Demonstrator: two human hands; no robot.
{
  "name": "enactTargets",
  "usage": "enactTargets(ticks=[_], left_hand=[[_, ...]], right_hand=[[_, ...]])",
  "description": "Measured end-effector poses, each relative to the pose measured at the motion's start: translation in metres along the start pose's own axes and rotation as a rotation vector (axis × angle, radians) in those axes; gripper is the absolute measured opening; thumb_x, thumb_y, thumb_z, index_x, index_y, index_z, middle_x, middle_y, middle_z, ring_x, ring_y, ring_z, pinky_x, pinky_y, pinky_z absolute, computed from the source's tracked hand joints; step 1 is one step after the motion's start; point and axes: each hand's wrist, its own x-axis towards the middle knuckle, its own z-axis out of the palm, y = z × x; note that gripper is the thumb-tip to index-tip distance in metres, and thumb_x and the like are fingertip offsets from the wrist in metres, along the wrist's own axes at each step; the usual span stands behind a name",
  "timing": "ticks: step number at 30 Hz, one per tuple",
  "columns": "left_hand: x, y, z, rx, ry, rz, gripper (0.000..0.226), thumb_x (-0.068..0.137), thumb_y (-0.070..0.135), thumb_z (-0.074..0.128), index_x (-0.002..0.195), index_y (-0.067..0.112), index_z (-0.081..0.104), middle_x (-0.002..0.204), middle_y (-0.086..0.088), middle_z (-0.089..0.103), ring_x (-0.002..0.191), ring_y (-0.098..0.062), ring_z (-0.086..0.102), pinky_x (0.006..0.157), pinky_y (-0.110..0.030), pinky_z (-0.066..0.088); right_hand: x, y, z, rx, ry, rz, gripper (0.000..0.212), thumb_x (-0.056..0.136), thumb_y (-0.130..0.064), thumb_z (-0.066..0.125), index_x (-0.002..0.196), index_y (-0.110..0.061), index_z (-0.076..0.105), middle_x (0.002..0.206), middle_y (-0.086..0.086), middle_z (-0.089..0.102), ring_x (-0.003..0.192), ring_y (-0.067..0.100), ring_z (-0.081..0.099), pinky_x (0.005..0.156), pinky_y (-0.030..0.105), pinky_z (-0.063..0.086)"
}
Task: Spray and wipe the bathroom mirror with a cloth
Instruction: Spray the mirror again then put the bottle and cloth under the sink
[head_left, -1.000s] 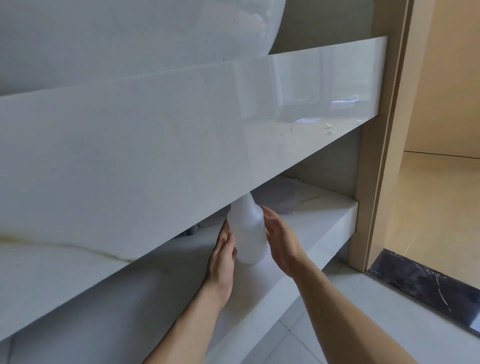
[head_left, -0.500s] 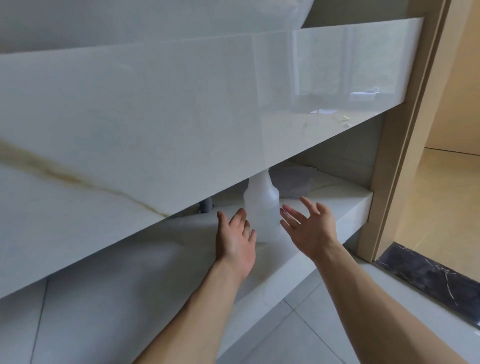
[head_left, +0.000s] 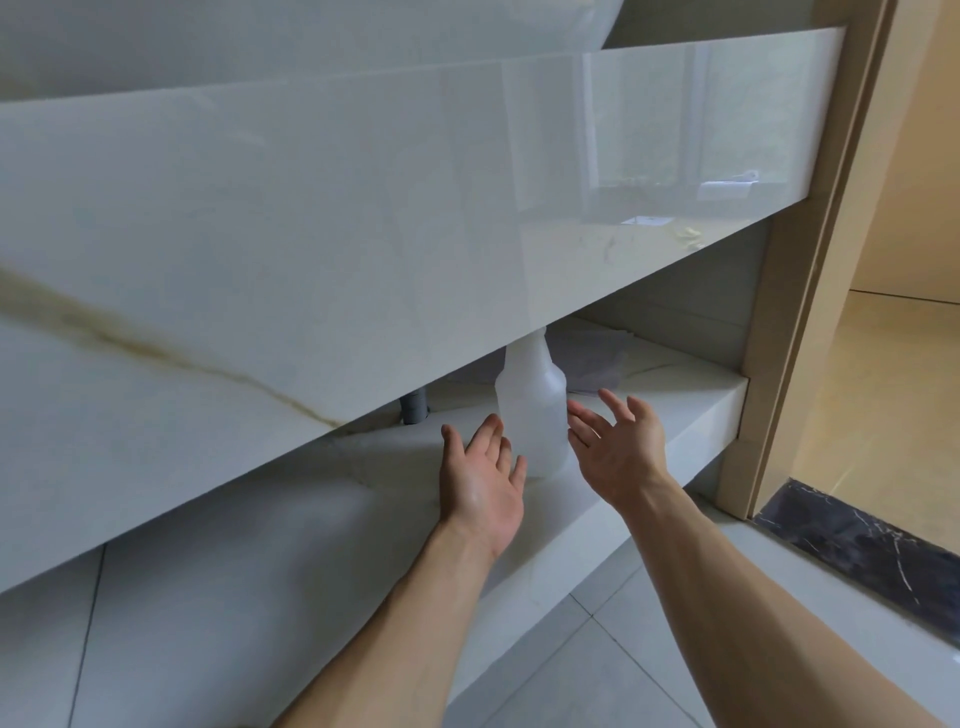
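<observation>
A white translucent spray bottle stands upright on the lower marble shelf under the vanity counter; its top is hidden behind the counter's front slab. My left hand is just left of the bottle, fingers spread, holding nothing. Right of the bottle hovers my right hand, palm turned inward, fingers apart, apart from the bottle. A pale cloth lies folded on the shelf behind the bottle. The mirror is not in view.
The glossy marble counter front overhangs the shelf. A grey drain pipe comes down behind it. A wooden door frame stands at the right, with a dark threshold and a tan floor beyond. Grey floor tiles lie below.
Both hands held the bottle a second ago; they have let go and drawn back with fingers spread. The bottle stays standing on the shelf. The view has tilted slightly.
</observation>
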Motion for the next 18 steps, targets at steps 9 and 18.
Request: enactTargets(ticks=[9, 18], left_hand=[[0.003, -0.003, -0.008, -0.085, 0.023, -0.005, 0.072, 0.103, 0.058, 0.017, 0.155, 0.010, 0.029, 0.164, -0.005, 0.024, 0.153, -0.020, 0.017, 0.125, -0.038, 0.013], [0.002, -0.001, -0.018, -0.195, 0.110, 0.081, 0.065, 0.105, 0.052, 0.025, 0.148, 0.006, 0.041, 0.151, -0.009, 0.046, 0.146, -0.024, 0.033, 0.122, -0.041, 0.023]], right_hand=[[0.002, -0.003, -0.001, 0.024, -0.055, -0.006, 0.044, 0.105, -0.039, 0.035, 0.137, -0.018, 0.057, 0.128, 0.020, 0.067, 0.124, 0.031, 0.062, 0.121, 0.042, 0.033], [-0.002, -0.018, -0.011, 0.002, -0.123, -0.029, 0.052, 0.106, -0.049, 0.033, 0.141, -0.018, 0.055, 0.137, 0.007, 0.064, 0.132, 0.026, 0.056, 0.123, 0.042, 0.029]])
